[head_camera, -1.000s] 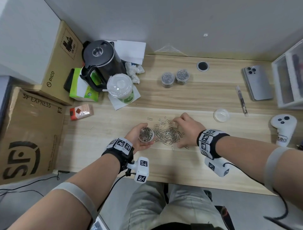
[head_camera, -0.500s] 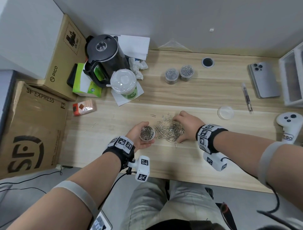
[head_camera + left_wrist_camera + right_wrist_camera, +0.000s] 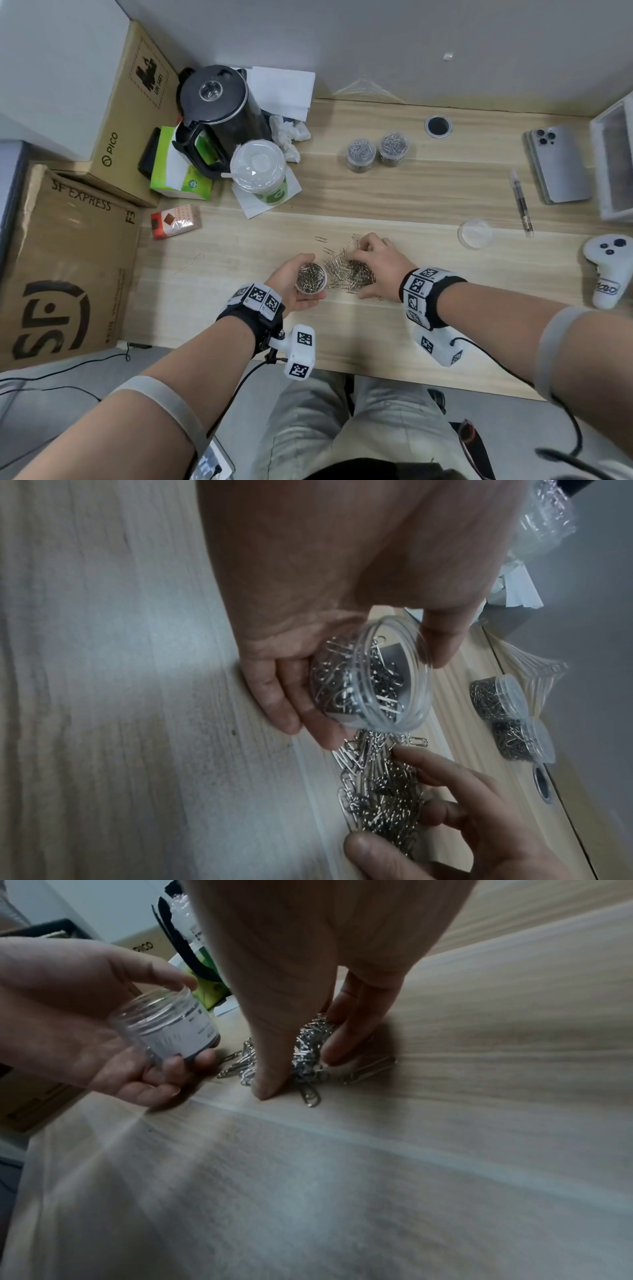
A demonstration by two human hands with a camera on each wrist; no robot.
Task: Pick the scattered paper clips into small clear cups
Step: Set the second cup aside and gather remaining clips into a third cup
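While cupped, right hand (image 3: 371, 265) on clips (image 3: 346, 274)

- Three small clear cups of clips – one in hand (image 3: 311, 277), two filled ones (image 3: 360, 152) at the back.
- One loose lid (image 3: 475, 233).
- Paper clips (image 3: 346, 270) in the pile – too many to count.
- Two cardboard boxes (image 3: 61, 260), one kettle (image 3: 219, 113), one phone (image 3: 558, 162), one pen (image 3: 522, 202).

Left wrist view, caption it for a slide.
Left hand holds a cup while right hand gathers clips.
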